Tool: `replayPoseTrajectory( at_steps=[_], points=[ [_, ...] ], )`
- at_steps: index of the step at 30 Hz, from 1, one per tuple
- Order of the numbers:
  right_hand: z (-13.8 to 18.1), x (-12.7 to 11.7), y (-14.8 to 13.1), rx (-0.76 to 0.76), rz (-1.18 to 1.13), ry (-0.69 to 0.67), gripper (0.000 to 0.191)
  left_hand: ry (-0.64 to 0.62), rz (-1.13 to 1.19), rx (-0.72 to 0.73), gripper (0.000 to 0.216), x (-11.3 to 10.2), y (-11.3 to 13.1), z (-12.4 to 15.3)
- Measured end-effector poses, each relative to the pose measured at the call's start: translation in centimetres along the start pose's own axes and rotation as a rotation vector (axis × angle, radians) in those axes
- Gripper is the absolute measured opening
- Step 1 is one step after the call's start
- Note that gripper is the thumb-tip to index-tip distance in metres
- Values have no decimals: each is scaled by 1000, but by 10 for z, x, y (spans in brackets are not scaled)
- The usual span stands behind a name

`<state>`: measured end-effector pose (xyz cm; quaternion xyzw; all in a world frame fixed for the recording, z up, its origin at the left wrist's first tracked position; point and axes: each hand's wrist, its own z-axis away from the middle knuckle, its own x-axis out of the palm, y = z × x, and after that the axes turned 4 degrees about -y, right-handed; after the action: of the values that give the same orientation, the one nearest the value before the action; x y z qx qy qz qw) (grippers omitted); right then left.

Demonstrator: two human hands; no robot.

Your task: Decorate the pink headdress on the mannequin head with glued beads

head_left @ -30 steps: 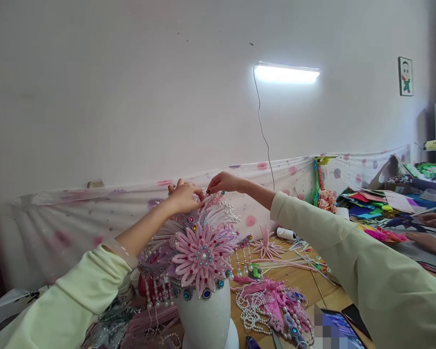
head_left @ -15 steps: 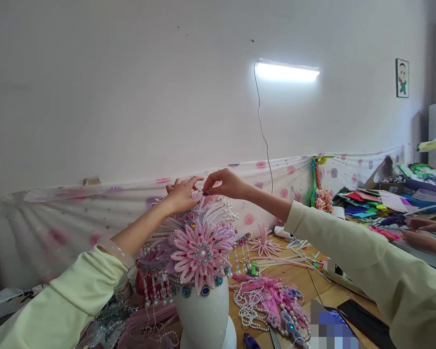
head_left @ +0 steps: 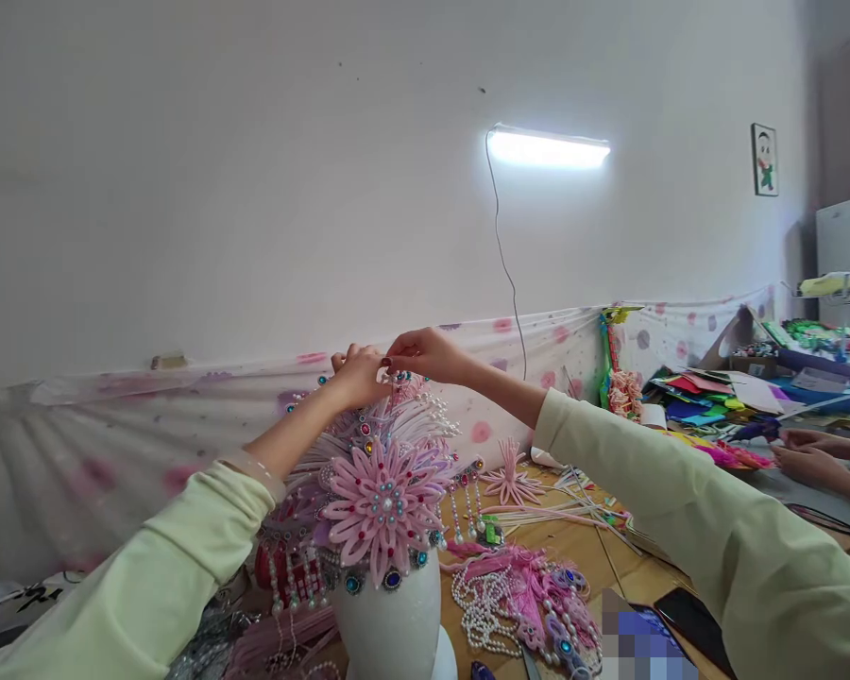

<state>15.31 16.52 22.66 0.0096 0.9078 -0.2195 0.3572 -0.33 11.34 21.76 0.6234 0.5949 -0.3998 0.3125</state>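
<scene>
A pink beaded headdress [head_left: 388,505] with a large flower, jewels and hanging pearl strands sits on a white mannequin head [head_left: 391,619]. At its top, my left hand [head_left: 361,376] bends over the far side, fingers curled and partly hidden behind the hand. Close against it, my right hand [head_left: 421,357] pinches thumb and forefinger together at the headdress's crest. Whatever lies between those fingertips is too small to make out. White pearl-tipped stems fan out just below both hands.
Pink tassels [head_left: 528,590] and pearl strings [head_left: 478,604] lie right of the mannequin, near a dark phone [head_left: 690,619]. A loose pink flower [head_left: 511,482] sits behind them. Coloured sheets [head_left: 701,392] pile up at right, where another person's hands [head_left: 822,458] work.
My left hand has curled in, its forefinger no longer stretched out. My right hand stays pinched beside it. The whole view has shifted slightly.
</scene>
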Motion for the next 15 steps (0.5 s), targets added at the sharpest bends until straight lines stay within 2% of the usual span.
replayPoseTrajectory(
  at_steps=[6, 15],
  points=[
    [-8, -5, 12, 103, 50, 96, 15, 24, 59, 14, 31, -6, -5, 4],
    [-12, -9, 11, 221, 159, -104, 21, 75, 98, 25, 35, -6, -11, 7]
  ],
)
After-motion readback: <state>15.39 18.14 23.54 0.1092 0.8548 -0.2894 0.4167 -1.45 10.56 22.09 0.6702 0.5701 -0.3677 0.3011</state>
